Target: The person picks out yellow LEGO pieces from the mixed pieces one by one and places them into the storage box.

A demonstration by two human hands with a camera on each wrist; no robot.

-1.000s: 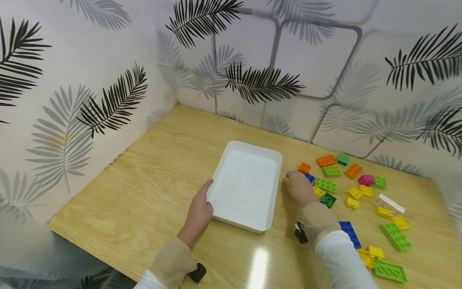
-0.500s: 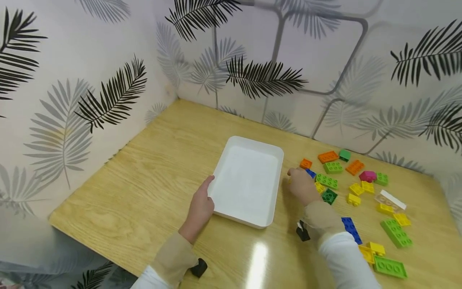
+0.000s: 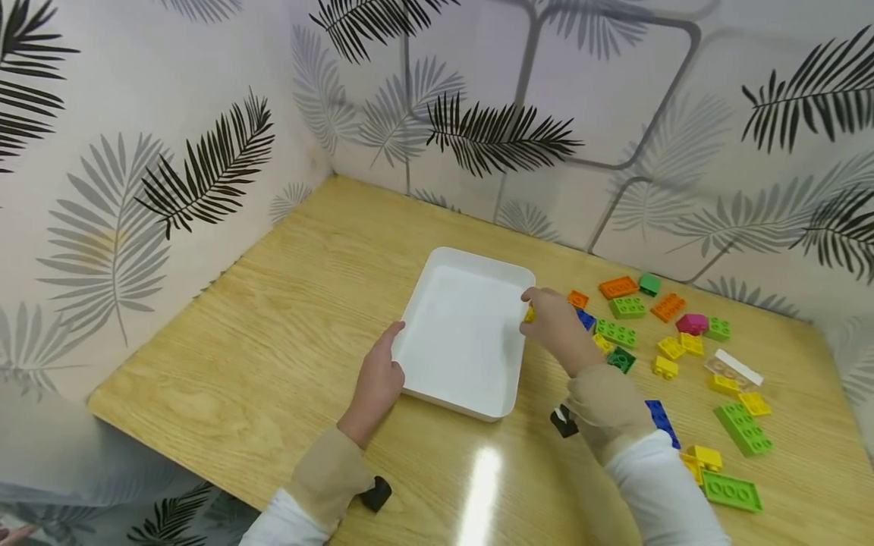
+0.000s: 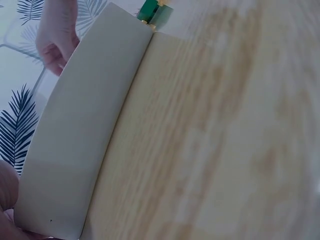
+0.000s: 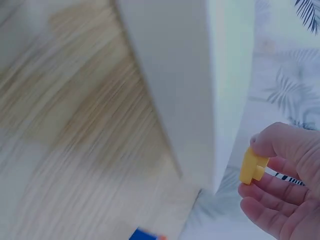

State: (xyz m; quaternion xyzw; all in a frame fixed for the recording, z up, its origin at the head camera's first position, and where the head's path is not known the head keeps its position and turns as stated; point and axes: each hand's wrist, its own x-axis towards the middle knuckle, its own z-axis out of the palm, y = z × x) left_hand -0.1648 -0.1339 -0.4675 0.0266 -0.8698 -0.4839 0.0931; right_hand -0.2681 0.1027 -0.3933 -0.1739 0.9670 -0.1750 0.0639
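A white tray [image 3: 444, 405] lies on the wooden table, and its outer wall [image 4: 82, 120] fills much of the left wrist view. My left hand [image 3: 378, 377] grips the tray's near left side, thumb along the rim; its other fingers are mostly hidden. Over the tray's right rim is my right hand [image 3: 558, 327], pinching a small yellow toy brick [image 5: 251, 167] between thumb and fingers. That brick's stud shows in the right wrist view.
Right of the tray lie scattered toy bricks: a dark green brick [image 3: 620, 359], a blue plate [image 3: 662, 423], a pink brick [image 3: 693, 324], a long lime brick [image 3: 744, 429] and several others. A patterned wall [image 3: 492, 144] stands behind the table [image 3: 273, 303].
My right hand has lifted from the table beside the tray and moved left to the tray's rim with the yellow brick. The left hand keeps its grip; the head view has tilted slightly.
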